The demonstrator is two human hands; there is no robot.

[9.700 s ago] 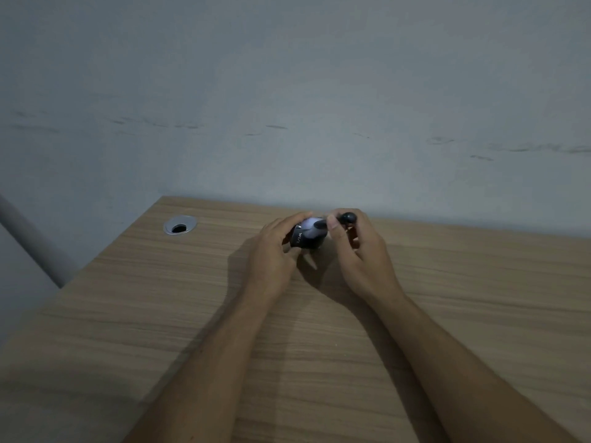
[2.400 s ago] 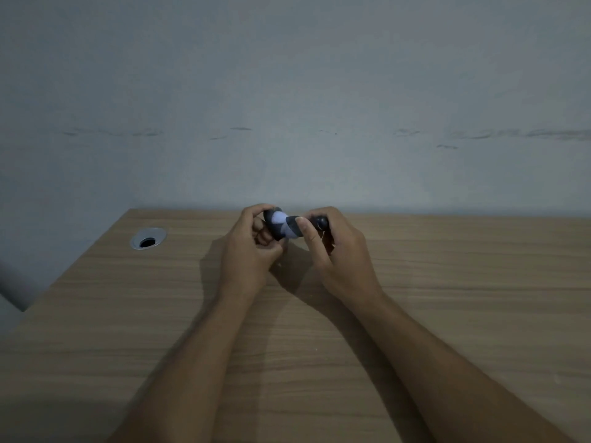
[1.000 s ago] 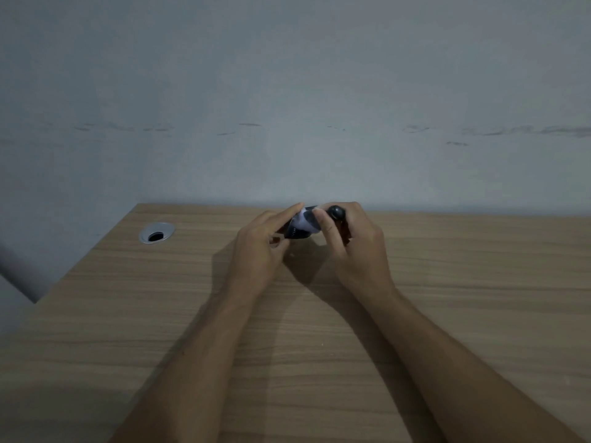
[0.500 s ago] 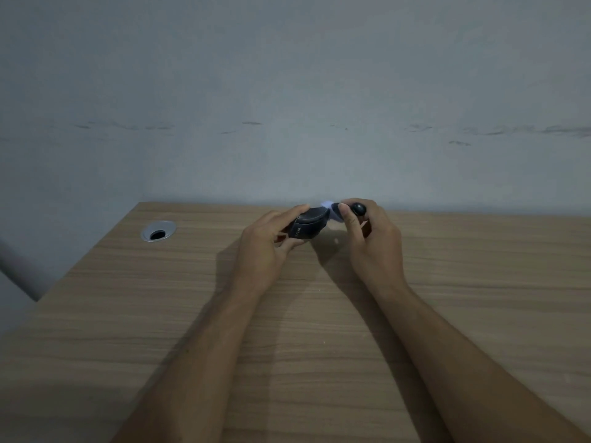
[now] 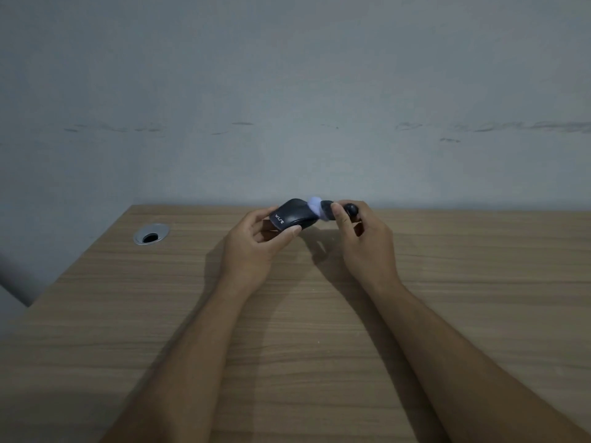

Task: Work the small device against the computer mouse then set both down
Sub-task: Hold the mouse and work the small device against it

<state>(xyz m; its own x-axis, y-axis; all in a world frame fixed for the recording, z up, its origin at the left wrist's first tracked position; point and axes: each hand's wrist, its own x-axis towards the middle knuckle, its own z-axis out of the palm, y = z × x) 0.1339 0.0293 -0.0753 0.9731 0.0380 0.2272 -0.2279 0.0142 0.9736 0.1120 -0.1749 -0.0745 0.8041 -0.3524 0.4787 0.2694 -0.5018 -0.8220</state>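
Note:
A black computer mouse (image 5: 292,215) with white lettering on its end is held above the far part of the wooden table (image 5: 297,314). My left hand (image 5: 254,247) grips it from below, thumb at its near side. My right hand (image 5: 363,243) holds a small dark device (image 5: 339,210) with a round black end. The device's pale bluish tip (image 5: 316,204) touches the right end of the mouse. Part of the device is hidden by my right fingers.
A round metal cable grommet (image 5: 151,234) sits in the table's far left corner. A grey scuffed wall (image 5: 294,107) rises right behind the table's far edge. A grey pipe or rail (image 5: 16,282) runs at the lower left, off the table.
The mouse has been turned, its black top and lettered end now facing me. My right hand and the device have shifted slightly right, with the pale tip now at the mouse's right end.

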